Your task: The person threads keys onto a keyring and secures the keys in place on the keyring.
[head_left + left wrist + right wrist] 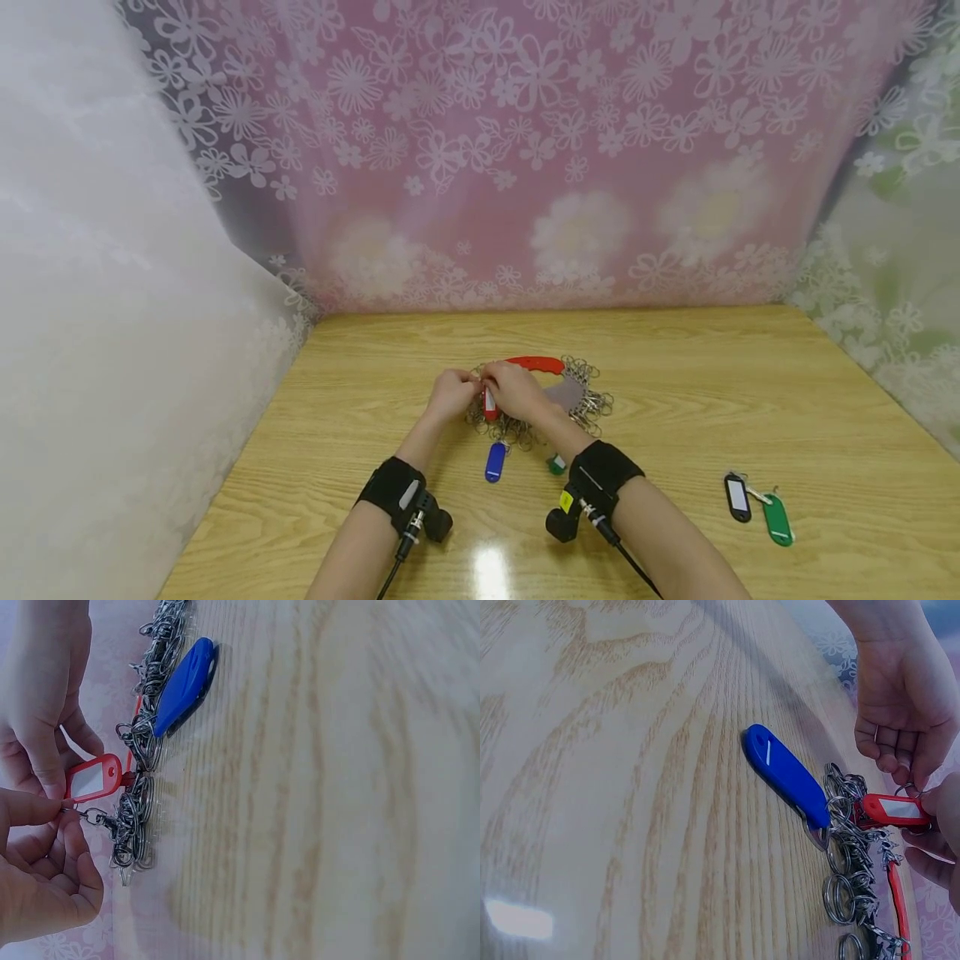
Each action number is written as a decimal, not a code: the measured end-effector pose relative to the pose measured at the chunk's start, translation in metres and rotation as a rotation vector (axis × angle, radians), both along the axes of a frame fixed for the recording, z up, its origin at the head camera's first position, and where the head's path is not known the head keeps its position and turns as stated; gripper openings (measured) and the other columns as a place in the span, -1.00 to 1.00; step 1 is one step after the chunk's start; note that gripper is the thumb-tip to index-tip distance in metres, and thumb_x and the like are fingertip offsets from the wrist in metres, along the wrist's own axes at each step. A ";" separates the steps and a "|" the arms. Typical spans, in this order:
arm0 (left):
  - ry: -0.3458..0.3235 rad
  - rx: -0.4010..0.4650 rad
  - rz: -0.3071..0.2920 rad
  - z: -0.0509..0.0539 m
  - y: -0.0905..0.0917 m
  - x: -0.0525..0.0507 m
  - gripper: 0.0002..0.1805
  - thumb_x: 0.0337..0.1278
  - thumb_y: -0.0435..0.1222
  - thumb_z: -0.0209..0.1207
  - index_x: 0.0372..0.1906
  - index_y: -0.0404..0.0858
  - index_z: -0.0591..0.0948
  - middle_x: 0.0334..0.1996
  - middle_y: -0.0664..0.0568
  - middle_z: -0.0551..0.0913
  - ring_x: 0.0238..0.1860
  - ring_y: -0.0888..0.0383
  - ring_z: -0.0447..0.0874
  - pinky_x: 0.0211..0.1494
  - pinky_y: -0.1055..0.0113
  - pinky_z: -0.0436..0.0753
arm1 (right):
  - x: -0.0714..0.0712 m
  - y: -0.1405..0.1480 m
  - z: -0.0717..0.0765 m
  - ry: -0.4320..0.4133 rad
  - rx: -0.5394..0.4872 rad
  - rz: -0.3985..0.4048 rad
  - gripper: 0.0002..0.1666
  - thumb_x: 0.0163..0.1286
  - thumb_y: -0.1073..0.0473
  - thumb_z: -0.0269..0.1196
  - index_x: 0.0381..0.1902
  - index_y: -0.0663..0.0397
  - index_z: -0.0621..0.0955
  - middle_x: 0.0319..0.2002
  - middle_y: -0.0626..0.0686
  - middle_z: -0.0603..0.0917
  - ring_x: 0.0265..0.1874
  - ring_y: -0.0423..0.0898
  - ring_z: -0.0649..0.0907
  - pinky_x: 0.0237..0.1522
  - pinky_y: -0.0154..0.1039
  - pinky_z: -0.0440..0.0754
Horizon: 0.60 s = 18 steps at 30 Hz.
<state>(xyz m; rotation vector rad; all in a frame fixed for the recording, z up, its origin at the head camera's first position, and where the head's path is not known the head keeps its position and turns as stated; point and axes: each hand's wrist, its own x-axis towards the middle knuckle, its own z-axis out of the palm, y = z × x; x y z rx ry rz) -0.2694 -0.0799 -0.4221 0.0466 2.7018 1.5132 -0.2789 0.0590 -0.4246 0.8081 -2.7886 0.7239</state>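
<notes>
My left hand (453, 393) pinches a metal key ring (71, 811) between thumb and fingertip; the ring links to a small swivel clasp (109, 822). Close beside it, my right hand (517, 392) holds a red key tag (896, 809) with a white label by its end. Both hands meet over the left part of a grey, red-handled holder (536, 364) fringed with many metal clasps and rings (840, 896). A blue key tag (495, 462) hangs off its near side onto the table. Fingers partly hide where ring and red tag meet.
A green key tag (557, 464) lies partly behind the right forearm. Farther right on the wooden table (675, 375) are a black key tag (737, 497) with a white label and another green key tag (778, 520). Flowered curtain (570, 167) stands behind, white sheeting (112, 292) at left.
</notes>
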 end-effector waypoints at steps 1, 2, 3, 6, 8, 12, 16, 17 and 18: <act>-0.006 0.003 0.002 0.000 0.000 0.000 -0.84 0.01 -0.40 0.08 -0.53 -0.38 0.63 -0.67 0.07 0.43 -0.60 0.17 0.35 -0.56 0.39 0.30 | 0.000 0.000 -0.001 0.000 -0.001 -0.001 -0.84 0.38 0.24 0.11 -0.20 0.10 0.63 -0.25 0.05 0.63 -0.30 -0.06 0.62 -0.29 -0.19 0.54; -0.007 0.003 0.005 0.000 0.000 0.000 -0.84 0.01 -0.41 0.08 -0.52 -0.38 0.63 -0.67 0.07 0.43 -0.60 0.17 0.35 -0.56 0.39 0.30 | 0.000 0.000 -0.001 0.000 -0.003 -0.003 -0.84 0.38 0.24 0.11 -0.20 0.10 0.63 -0.24 0.05 0.63 -0.30 -0.05 0.62 -0.28 -0.19 0.54; -0.009 0.002 0.005 -0.001 0.000 0.000 -0.84 0.01 -0.41 0.08 -0.52 -0.37 0.63 -0.66 0.06 0.43 -0.59 0.17 0.34 -0.56 0.38 0.29 | 0.000 0.000 -0.001 0.001 -0.005 -0.003 -0.84 0.38 0.24 0.11 -0.20 0.10 0.63 -0.24 0.06 0.63 -0.30 -0.05 0.62 -0.28 -0.19 0.54; -0.004 -0.003 0.012 -0.001 0.000 0.000 -0.84 0.00 -0.41 0.07 -0.52 -0.38 0.64 -0.66 0.06 0.42 -0.58 0.16 0.34 -0.56 0.38 0.28 | 0.000 -0.001 -0.003 0.002 -0.006 -0.006 -0.83 0.38 0.24 0.11 -0.19 0.10 0.63 -0.22 0.06 0.63 -0.28 -0.04 0.62 -0.26 -0.18 0.55; 0.002 -0.007 0.013 -0.001 0.001 0.001 -0.84 -0.01 -0.42 0.07 -0.52 -0.39 0.64 -0.67 0.07 0.42 -0.58 0.16 0.33 -0.56 0.38 0.28 | 0.000 0.000 -0.003 0.005 0.000 -0.007 -0.83 0.38 0.24 0.11 -0.19 0.10 0.63 -0.22 0.06 0.63 -0.27 -0.04 0.62 -0.26 -0.18 0.55; 0.006 -0.012 0.008 -0.001 0.001 0.001 -0.83 0.00 -0.43 0.06 -0.50 -0.43 0.63 -0.69 0.08 0.40 -0.60 0.17 0.32 -0.56 0.39 0.27 | 0.000 0.000 -0.003 0.009 0.001 -0.002 -0.84 0.37 0.26 0.11 -0.21 0.10 0.63 -0.25 0.06 0.63 -0.31 -0.05 0.61 -0.30 -0.20 0.54; 0.021 -0.041 -0.028 -0.003 0.000 0.000 -0.83 0.05 -0.41 0.08 -0.47 -0.42 0.63 -0.68 0.08 0.40 -0.59 0.18 0.32 -0.55 0.40 0.28 | -0.001 0.001 -0.002 0.009 -0.005 -0.011 -0.85 0.37 0.27 0.11 -0.24 0.10 0.64 -0.29 0.05 0.63 -0.36 -0.07 0.60 -0.34 -0.22 0.52; 0.026 -0.048 -0.044 -0.003 0.000 0.000 -0.84 0.06 -0.40 0.10 -0.45 -0.42 0.64 -0.67 0.07 0.41 -0.58 0.18 0.33 -0.53 0.40 0.29 | -0.001 0.001 -0.002 0.007 -0.004 -0.017 -0.85 0.37 0.27 0.11 -0.25 0.10 0.64 -0.30 0.05 0.63 -0.38 -0.08 0.59 -0.36 -0.22 0.52; 0.033 -0.055 -0.062 -0.004 -0.001 0.000 -0.84 0.07 -0.40 0.11 -0.43 -0.42 0.64 -0.64 0.06 0.43 -0.56 0.18 0.35 -0.52 0.40 0.31 | -0.002 0.001 -0.002 0.002 -0.004 -0.024 -0.85 0.37 0.27 0.11 -0.25 0.10 0.64 -0.31 0.05 0.63 -0.38 -0.09 0.59 -0.36 -0.22 0.52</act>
